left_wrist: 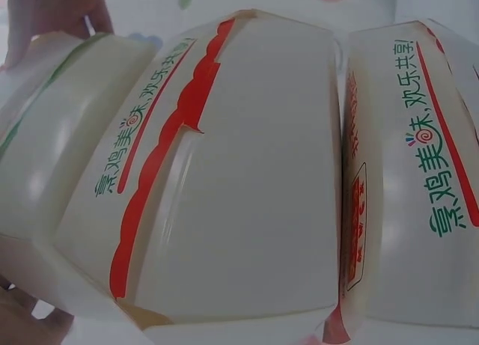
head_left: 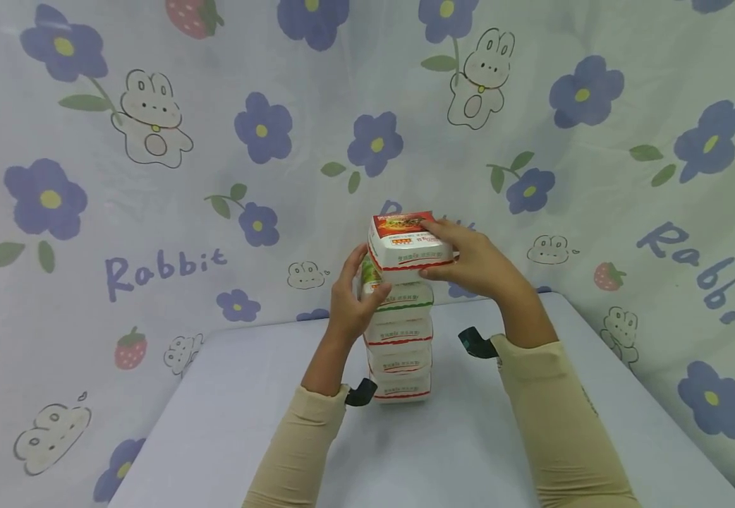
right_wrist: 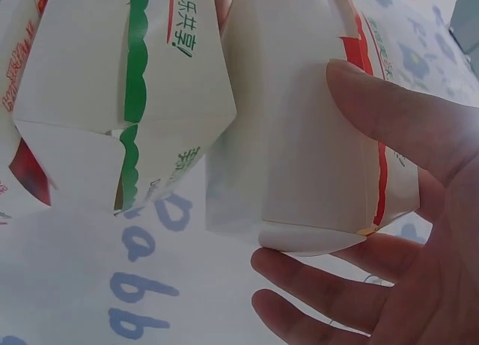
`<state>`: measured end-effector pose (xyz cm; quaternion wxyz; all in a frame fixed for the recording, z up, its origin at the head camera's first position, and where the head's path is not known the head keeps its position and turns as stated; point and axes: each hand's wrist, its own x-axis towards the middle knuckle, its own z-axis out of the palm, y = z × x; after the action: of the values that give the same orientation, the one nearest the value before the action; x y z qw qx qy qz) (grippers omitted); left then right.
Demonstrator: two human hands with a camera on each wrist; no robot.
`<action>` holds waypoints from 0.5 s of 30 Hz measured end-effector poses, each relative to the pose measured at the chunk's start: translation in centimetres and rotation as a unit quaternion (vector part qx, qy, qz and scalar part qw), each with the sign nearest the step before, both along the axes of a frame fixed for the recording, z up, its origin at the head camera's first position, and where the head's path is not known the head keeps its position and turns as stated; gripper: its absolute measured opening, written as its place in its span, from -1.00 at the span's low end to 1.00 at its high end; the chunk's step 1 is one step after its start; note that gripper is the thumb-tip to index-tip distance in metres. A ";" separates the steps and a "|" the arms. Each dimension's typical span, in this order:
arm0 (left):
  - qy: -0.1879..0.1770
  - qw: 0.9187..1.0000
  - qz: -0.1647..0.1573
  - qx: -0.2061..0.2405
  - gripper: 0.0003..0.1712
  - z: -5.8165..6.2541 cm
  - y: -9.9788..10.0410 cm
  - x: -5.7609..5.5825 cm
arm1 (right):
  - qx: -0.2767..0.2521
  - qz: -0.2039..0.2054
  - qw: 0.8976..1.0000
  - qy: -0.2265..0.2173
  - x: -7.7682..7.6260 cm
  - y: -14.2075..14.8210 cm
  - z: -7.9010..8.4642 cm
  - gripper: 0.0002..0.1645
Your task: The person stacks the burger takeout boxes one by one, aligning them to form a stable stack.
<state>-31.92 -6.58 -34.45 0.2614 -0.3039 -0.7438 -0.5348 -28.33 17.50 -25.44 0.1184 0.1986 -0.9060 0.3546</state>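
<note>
My right hand (head_left: 472, 261) grips a white burger box (head_left: 408, 252) with a red wavy trim and a red picture label on its lid. The box is tilted over the top of a stack. In the right wrist view, my thumb lies across one side and the fingers (right_wrist: 322, 289) reach along the other. My left hand (head_left: 351, 300) holds the topmost stacked box, a green-trimmed burger box (head_left: 413, 296), with thumb and fingers on either side. Below it, several red-trimmed burger boxes (head_left: 401, 386) stand one on another.
The stack stands on a white table (head_left: 247, 423) in front of a curtain (head_left: 317, 176) printed with flowers and rabbits. A dark wrist camera (head_left: 361, 393) sits by the left cuff, close to the bottom boxes. Another dark camera (head_left: 477, 343) is at the right cuff.
</note>
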 end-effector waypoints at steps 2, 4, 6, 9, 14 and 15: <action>-0.002 1.000 -0.010 0.005 -0.08 0.0 0.0 0.0 | 0.003 -0.001 1.000 0.002 0.0 -0.1 -0.1 0.10; -0.003 1.000 -0.013 0.005 -0.09 0.0 0.0 -0.1 | 0.007 -0.001 1.000 0.005 0.0 -0.1 -0.1 0.10; -0.001 1.000 -0.013 0.006 -0.11 -0.1 0.0 -0.1 | 0.010 0.000 1.000 0.009 0.0 -0.2 -0.1 0.10; 0.006 1.000 -0.008 0.005 -0.14 0.0 0.0 -0.2 | 0.011 0.003 1.000 0.015 0.0 -0.4 -0.1 0.12; 0.012 1.000 0.004 0.006 -0.18 0.1 -0.2 -0.2 | 0.006 0.004 1.000 0.012 0.2 -0.6 -0.1 0.16; 0.014 1.000 0.007 0.005 -0.18 0.1 -0.2 -0.2 | 0.003 0.005 1.000 0.011 0.3 -0.7 -0.1 0.17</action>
<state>-32.09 -6.78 -34.37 0.2770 -0.3043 -0.7399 -0.5322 -28.08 16.82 -25.53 0.1257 0.2068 -0.9050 0.3499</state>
